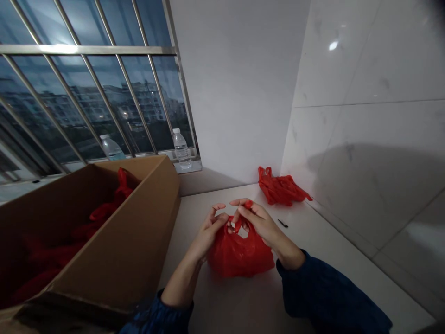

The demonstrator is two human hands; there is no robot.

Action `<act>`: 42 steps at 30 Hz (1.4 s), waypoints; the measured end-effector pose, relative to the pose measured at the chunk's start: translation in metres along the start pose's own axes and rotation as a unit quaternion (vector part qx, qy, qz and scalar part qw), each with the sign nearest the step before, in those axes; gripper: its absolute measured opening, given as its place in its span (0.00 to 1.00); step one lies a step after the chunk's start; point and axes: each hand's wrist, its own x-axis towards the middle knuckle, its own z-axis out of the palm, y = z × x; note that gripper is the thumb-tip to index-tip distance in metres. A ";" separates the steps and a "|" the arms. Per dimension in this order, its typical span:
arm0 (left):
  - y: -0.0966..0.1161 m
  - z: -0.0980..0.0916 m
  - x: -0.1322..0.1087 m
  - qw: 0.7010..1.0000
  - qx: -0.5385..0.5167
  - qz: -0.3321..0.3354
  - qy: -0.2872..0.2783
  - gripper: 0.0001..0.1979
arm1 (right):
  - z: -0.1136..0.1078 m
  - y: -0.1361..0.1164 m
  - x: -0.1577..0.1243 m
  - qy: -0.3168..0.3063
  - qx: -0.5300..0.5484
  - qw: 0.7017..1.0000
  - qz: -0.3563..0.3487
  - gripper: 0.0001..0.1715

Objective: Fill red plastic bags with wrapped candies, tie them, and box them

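Observation:
A red plastic bag (pixel 240 257) with something bulky inside sits on the white tabletop in front of me. Its handles are drawn up between my two hands. My left hand (pixel 209 230) pinches the handle on the left, thumb against fingers. On the other side, my right hand (pixel 256 219) grips the right handle, and a bit of red plastic sticks up between its fingers. The handles cross in a loop or twist in the middle; whether they are knotted I cannot tell. What the bag contains is hidden.
To the left stands a large open cardboard box (pixel 139 236) with several red bags (pixel 107 208) inside. More red plastic bags (pixel 281 188) lie at the back right corner. A small black object (pixel 282 223) rests nearby. Two clear bottles (pixel 182 150) stand by the barred window.

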 end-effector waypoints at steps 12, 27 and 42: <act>0.003 0.010 -0.004 0.997 0.072 -0.038 0.005 0.19 | -0.002 0.004 -0.022 0.101 -0.485 0.830 -0.257 0.05; -0.039 -0.055 0.017 0.946 -0.104 0.030 0.304 0.13 | -0.045 0.002 -0.122 -0.015 -0.383 0.923 -0.009 0.13; -0.096 -0.037 -0.044 0.762 0.628 0.159 -0.024 0.35 | -0.035 0.077 -0.072 -0.178 -0.599 0.777 -0.079 0.72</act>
